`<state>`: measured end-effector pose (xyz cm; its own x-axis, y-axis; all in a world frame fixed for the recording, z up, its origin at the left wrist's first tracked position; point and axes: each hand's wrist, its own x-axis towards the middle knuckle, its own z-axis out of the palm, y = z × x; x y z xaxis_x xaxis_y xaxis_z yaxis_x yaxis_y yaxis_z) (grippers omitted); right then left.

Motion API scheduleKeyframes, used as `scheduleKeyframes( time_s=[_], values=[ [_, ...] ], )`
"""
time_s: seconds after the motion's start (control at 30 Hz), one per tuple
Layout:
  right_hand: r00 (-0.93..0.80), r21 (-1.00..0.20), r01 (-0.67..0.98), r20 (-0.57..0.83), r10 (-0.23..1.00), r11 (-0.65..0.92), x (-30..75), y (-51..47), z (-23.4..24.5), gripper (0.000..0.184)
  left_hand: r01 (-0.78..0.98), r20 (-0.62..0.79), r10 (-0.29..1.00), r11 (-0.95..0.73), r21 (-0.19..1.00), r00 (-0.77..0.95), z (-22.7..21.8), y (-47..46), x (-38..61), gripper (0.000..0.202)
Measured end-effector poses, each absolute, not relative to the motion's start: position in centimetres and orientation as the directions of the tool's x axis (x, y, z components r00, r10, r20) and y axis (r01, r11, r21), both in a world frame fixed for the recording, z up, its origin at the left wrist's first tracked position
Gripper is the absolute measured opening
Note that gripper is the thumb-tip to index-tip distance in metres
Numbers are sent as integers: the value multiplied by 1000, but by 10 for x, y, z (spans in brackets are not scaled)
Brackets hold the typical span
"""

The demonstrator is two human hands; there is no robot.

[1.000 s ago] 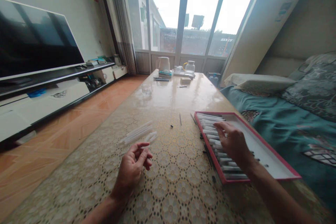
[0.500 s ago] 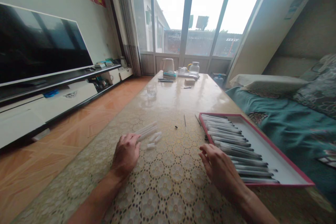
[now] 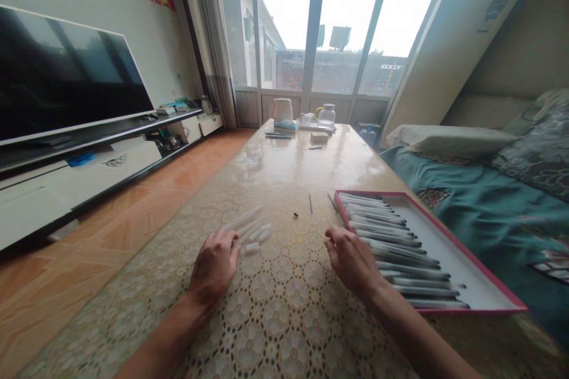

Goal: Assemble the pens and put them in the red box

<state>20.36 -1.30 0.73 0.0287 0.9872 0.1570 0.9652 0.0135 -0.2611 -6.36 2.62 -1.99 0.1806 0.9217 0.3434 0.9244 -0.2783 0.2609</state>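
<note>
My left hand [image 3: 216,265] lies palm down on the lace tablecloth [image 3: 284,308]. Its fingers are bent over the near ends of a small heap of clear plastic tubes [image 3: 246,225]. My right hand [image 3: 351,260] rests palm down just left of a flat red-rimmed tray [image 3: 471,263]. Its fingers are stretched forward along the tray's left edge, with nothing visible in them. In the tray lie several grey-and-white pen-like sticks [image 3: 391,237], side by side.
A thin rod [image 3: 310,204] and a small dark bit [image 3: 296,214] lie mid-table. Further off stand a glass [image 3: 254,153], a kettle [image 3: 281,110] and a jug [image 3: 328,114]. A TV [image 3: 66,80] is on the left. A bed with a teal cover [image 3: 480,201] is on the right.
My right hand has come out of the tray to the cloth beside it. My left hand has dropped from a raised pinch onto the clear tubes.
</note>
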Motion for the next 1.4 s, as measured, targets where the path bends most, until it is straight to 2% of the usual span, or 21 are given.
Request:
scheduleKeyframes(
  time_s=[0.23, 0.37, 0.43, 0.53, 0.63, 0.7, 0.8, 0.93, 1.07, 1.13, 1.2, 1.4],
  values=[
    [191, -248, 956, 133, 973, -154, 187, 46, 0, 21, 926, 364, 917, -271, 263, 165, -18, 24, -64, 13],
    [284, -238, 936, 81, 955, -258, 179, 64, -6, 25, 891, 393, 908, -294, 346, 147, -15, 19, -63, 12],
    [313, -227, 929, 64, 947, -292, 175, 68, -9, 29, 839, 384, 913, -312, 445, 137, -12, 14, -61, 13],
    [323, -212, 927, 36, 946, -308, 173, 71, -12, 28, 683, 277, 956, -262, 681, 91, -9, 5, -55, 13],
    [323, -203, 926, -16, 946, -319, 177, 73, -12, 25, 396, 107, 993, -116, 911, 45, -5, -1, -50, 16],
    [322, -205, 924, -36, 946, -323, 181, 70, -10, 24, 149, 20, 999, -26, 988, 46, -4, -2, -47, 19],
    [294, -230, 930, -5, 956, -288, 187, 53, -2, 18, -166, -92, 995, 99, 981, 50, -5, -4, -43, 20],
    [196, -306, 939, 110, 974, -155, 191, 14, 5, 14, -377, -294, 953, 299, 876, 73, -7, -11, -35, 11],
    [76, -463, 886, 192, 979, 22, 187, -25, -4, 21, -423, -389, 921, 347, 837, -14, -8, -16, -26, 11],
    [45, -611, 775, 306, 951, 160, 184, -40, -10, 21, -436, -386, 921, 325, 839, -57, -9, -16, -25, 12],
    [51, -680, 691, 386, 921, 247, 182, -50, -15, 19, -457, -378, 922, 303, 836, -81, -10, -15, -25, 11],
    [29, -646, 690, 474, 880, 325, 176, -62, -12, 14, -500, -355, 917, 224, 837, -183, -12, -11, -29, 14]
  ],
)
